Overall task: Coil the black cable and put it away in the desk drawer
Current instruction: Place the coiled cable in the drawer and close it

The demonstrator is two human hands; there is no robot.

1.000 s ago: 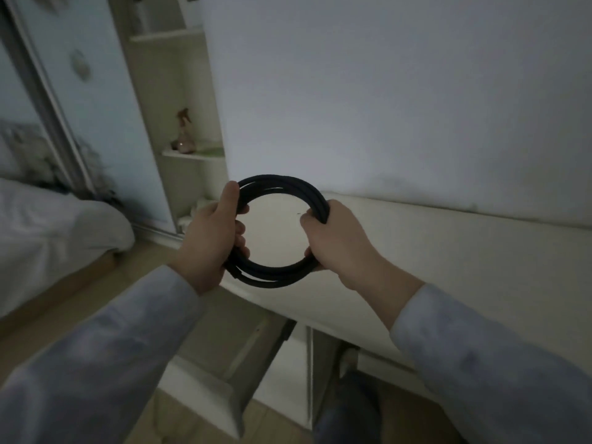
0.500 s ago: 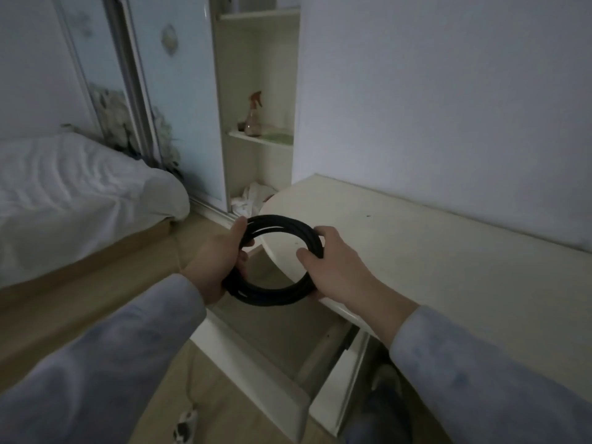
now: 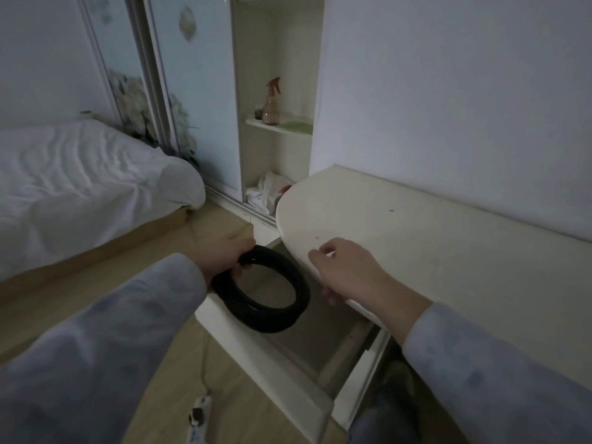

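The black cable [image 3: 272, 315] is wound into a round coil of several loops. My left hand [image 3: 224, 256] grips the coil at its upper left and holds it over the open desk drawer [image 3: 278, 373], which is pulled out below the cream desk top [image 3: 432, 251]. The coil's lower part hangs inside the drawer opening; whether it touches the bottom I cannot tell. My right hand [image 3: 349, 270] is off the cable, its fingers loosely curled with nothing in them, at the desk's rounded front edge just right of the coil.
A bed with white bedding [image 3: 80, 184] stands at the left. Behind it are sliding wardrobe doors and an open shelf with a spray bottle [image 3: 271, 104]. A white power strip [image 3: 198, 415] with its cord lies on the wooden floor below the drawer.
My right hand has let go of the coil and moved right to the desk edge. My left hand has lowered the coil down into the drawer opening.
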